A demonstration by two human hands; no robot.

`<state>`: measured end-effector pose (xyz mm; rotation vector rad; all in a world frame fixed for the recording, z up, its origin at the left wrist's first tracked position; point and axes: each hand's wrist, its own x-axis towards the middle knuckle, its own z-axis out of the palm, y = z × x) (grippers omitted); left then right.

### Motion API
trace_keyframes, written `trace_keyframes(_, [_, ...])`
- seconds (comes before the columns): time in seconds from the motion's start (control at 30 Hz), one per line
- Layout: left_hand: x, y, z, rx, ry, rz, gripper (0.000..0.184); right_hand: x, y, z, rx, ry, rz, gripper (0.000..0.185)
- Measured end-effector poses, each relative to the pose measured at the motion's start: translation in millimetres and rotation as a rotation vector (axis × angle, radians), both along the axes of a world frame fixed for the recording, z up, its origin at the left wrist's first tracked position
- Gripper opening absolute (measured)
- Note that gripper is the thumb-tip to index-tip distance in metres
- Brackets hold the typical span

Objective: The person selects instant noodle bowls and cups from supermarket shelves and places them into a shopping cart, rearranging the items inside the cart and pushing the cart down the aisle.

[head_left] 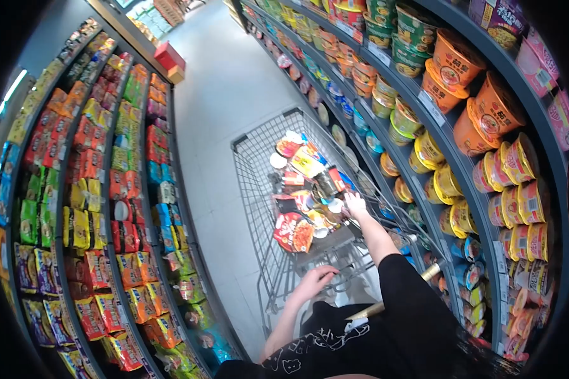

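A wire shopping cart (250,183) stands in front of me, loaded with packaged food. My left hand (316,281) is at the cart's near end, fingers curled over its handle. Reaching over the load, my right hand (354,205) has its fingers spread near a white round lid (336,205) at the right side; whether it touches that is unclear. A red instant noodle package (293,232) lies at the near left of the cart. Farther in are a yellow packet (308,162) and a white round container (277,160). Several dark and red packages lie between them.
Shelves of bagged noodles (91,271) line the left side of the aisle. On the right, close to the cart, shelves hold noodle cups and buckets (458,60). Pale floor (208,82) runs ahead, with a red box (169,55) at the left shelf's far end.
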<state>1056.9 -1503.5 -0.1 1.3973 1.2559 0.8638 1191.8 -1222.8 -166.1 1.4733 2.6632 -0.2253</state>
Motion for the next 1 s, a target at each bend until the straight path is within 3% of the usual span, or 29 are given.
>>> trace_keyframes(0.07, [1, -1, -2, 0.008, 0.024, 0.009, 0.020, -8, -5, 21, 0.015, -0.083, -0.024, 0.055])
trace_keyframes(0.2, [0, 1, -3, 0.005, 0.032, 0.004, 0.020, 1, -5, 15, 0.068, -0.210, 0.174, 0.055])
trace_keyframes(0.33, [-5, -2, -17, 0.034, 0.074, 0.005, 0.022, 3, -18, 57, 0.126, -0.126, 0.222, 0.063])
trace_keyframes(0.37, [-8, -1, -26, 0.093, 0.164, 0.133, 0.026, -4, -6, 45, 0.074, -0.042, 0.215, 0.067])
trace_keyframes(0.4, [-11, -1, -36, 0.147, 0.250, 0.258, 0.031, -9, -11, 70, -0.008, -0.015, 0.225, 0.072])
trace_keyframes(0.47, [-21, 5, -52, -0.046, 0.157, 0.470, 0.048, -20, -29, 118, -0.087, -0.041, 0.345, 0.073])
trace_keyframes(0.53, [-27, 9, -32, -0.088, -0.311, 0.562, 0.063, -26, -68, 169, -0.041, 0.132, 0.470, 0.067])
trace_keyframes(0.6, [-32, 12, -17, -0.273, -0.645, 0.586, 0.071, -21, -120, 221, -0.045, 0.271, 0.522, 0.068])
trace_keyframes(0.63, [-33, 10, -8, -0.273, -0.643, 0.525, 0.072, -16, -139, 221, 0.100, 0.296, 0.579, 0.065])
trace_keyframes(0.8, [-18, 11, -3, -0.103, -0.372, 0.280, 0.077, -1, -233, 262, 0.268, 0.574, 0.348, 0.055])
trace_keyframes(0.87, [-5, 10, 15, -0.002, -0.453, 0.175, 0.078, 4, -250, 266, 0.233, 0.677, 0.307, 0.054])
trace_keyframes(0.9, [-4, 13, 4, 0.095, -0.371, 0.195, 0.072, 8, -255, 270, 0.219, 0.756, 0.280, 0.056])
trace_keyframes(0.93, [0, 10, 8, -0.028, -0.611, 0.223, 0.068, 12, -261, 274, 0.210, 0.838, 0.257, 0.058])
trace_keyframes(1.0, [3, 14, -1, 0.047, -0.574, 0.297, 0.070, 22, -271, 275, 0.223, 1.012, 0.070, 0.068])
